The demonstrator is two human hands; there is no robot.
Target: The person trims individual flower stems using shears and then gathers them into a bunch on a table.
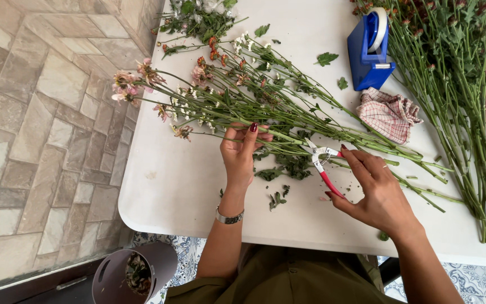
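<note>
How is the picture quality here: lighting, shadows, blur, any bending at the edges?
Head view: soft, even daylight; only faint shadows under the left hand and right hand on the white table. No strong glare. The shears and flower stems look sharp. The floor tiles bow slightly toward the left edge.

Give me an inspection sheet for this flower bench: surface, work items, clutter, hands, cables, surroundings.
Surface: white table, scattered with leaf scraps.
Work items: flower stems lying in a bunch; red-handled pruning shears at the stems.
Clutter: blue tape dispenser, checked cloth, second bundle of stems on the right.
Hands: left hand grips the bunched stems; right hand holds the shears.
Cables: nothing seen.
Surroundings: stone-tile floor; grey bin below the table edge, with scraps inside.
</note>
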